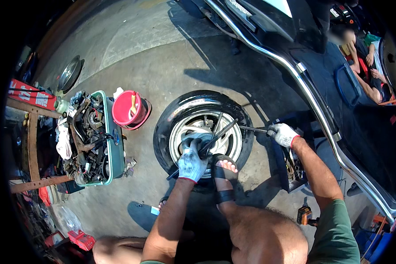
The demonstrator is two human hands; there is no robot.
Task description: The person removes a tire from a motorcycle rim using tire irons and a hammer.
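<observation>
A motorcycle wheel with a black tire (163, 132) and silver spoked rim (179, 127) lies flat on the floor before me. My left hand (192, 160), in a white and grey work glove, is closed round a dark tire lever (223, 132) slanting across the rim. A second thin bar (218, 119) crosses near it. My gloved right hand (284, 133), off the wheel's right side, grips a metal tire lever (254, 129) whose far tip reaches the tire's inner edge. My sandalled foot (225, 176) presses on the near side of the tire.
A pink bucket (128, 110) with a yellow-handled brush stands left of the wheel, beside a green crate (115, 149) of parts. A dark toolbox (290, 176) and a cordless tool (306, 215) lie right. A chrome rail (290, 70) curves alongside; another person (367, 66) sits beyond.
</observation>
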